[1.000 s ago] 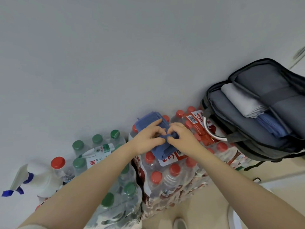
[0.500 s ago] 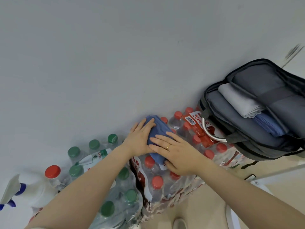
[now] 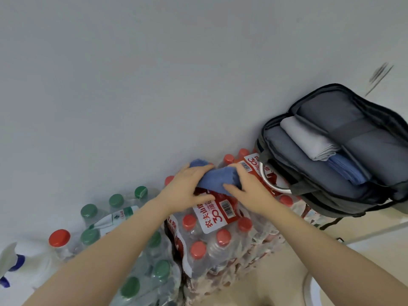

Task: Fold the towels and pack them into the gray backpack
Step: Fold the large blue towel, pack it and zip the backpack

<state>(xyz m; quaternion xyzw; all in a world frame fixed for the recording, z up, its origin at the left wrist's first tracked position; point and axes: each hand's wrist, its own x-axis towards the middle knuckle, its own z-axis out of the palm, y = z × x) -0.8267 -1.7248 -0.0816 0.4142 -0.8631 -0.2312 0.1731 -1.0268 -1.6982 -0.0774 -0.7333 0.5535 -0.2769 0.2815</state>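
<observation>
Hands have changed their hold since half a second ago: then my right palm lay flat on top of the blue towel (image 3: 217, 177) with fingers spread, and now both hands clasp the folded bundle from its two ends. The pack label under it, covered before, shows bare below my thumbs.

My left hand (image 3: 185, 188) curls round the towel's left end, fingers over the top and thumb underneath. My right hand (image 3: 245, 186) grips the other end the same way, thumb pointing toward the left hand. Both forearms reach forward and converge on the bundle, which sits between my palms just above the red-capped water bottle pack (image 3: 220, 235).

Off to the right of my right hand, the gray backpack (image 3: 326, 180) lies open, a folded gray towel (image 3: 309, 140) and a folded blue towel (image 3: 346, 171) inside its main compartment.
</observation>
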